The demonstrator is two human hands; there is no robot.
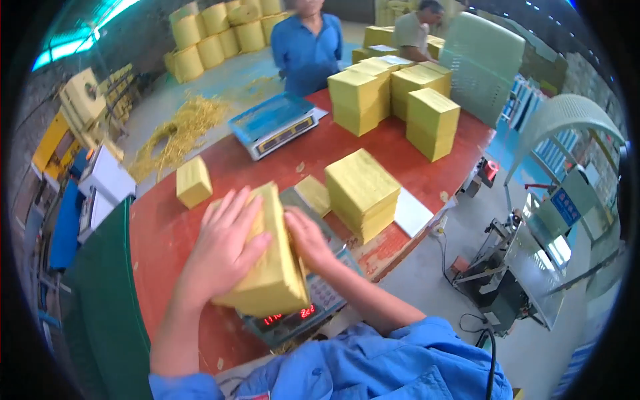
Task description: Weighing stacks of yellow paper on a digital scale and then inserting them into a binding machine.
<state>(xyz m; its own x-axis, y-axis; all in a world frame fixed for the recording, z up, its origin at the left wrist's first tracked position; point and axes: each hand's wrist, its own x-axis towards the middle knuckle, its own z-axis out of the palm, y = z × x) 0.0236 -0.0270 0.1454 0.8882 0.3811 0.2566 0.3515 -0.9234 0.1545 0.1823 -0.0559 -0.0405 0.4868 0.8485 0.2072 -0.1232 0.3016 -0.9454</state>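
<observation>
A thick stack of yellow paper (275,280) is tilted between my hands, above a digital scale (327,297) with a lit red display. My left hand (227,247) lies over the stack's upper left face with fingers stretched along it. Against the right side presses my right hand (308,235), its fingertips partly hidden behind the paper. The stack covers much of the scale, so I cannot tell whether it touches the pan. To the right stands another large yellow paper stack (363,190), with a thin yellow pile (313,195) beside it.
On the red table (160,233) are a small yellow block (193,181), a second scale (277,123), a white sheet (413,212) and several tall yellow stacks (430,123). A person in blue (307,50) stands across the table; another person (413,33) is farther back. A chair (483,63) stands behind.
</observation>
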